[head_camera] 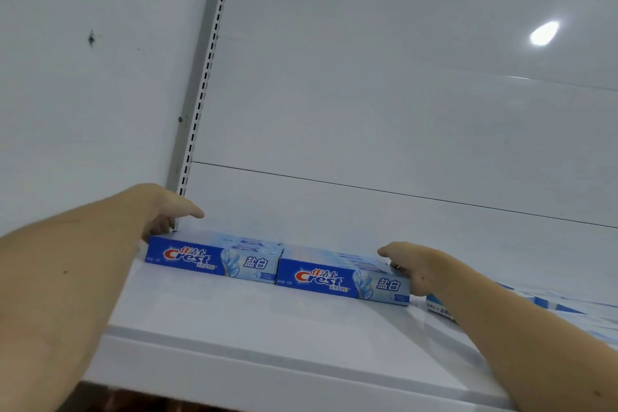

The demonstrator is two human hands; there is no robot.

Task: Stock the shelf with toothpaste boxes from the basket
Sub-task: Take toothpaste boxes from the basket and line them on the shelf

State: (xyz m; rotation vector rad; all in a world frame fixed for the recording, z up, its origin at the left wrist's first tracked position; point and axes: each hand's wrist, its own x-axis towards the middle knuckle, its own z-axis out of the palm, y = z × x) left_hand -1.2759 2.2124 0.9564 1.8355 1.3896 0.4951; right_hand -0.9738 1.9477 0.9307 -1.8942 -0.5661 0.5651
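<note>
left hand (167, 211): you've got it at the far-left end of the left box (214, 257), fingers loose and spread, pressing against the end rather than wrapped round it. Not a real hold, more of a nudge.
right hand (406, 266): parked on the right end of the right box (344, 281), fingers curled over the top and end. Can't tell if you're gripping or just pushing.
boxes: two stacks lying flat, end to end on the shelf (267, 321), touching, well back from the near edge. The basket isn't in view.
squeeze risk: push both ends inward too hard and the row could buckle up at the join, since nothing's holding the middle down.
top boxes: looks like there's more stacked behind and on top; a sideways shove could slide those off line.
right pile (548, 304): more boxes lie near your right forearm, so pulling back carelessly could drag them toward the edge.
</note>
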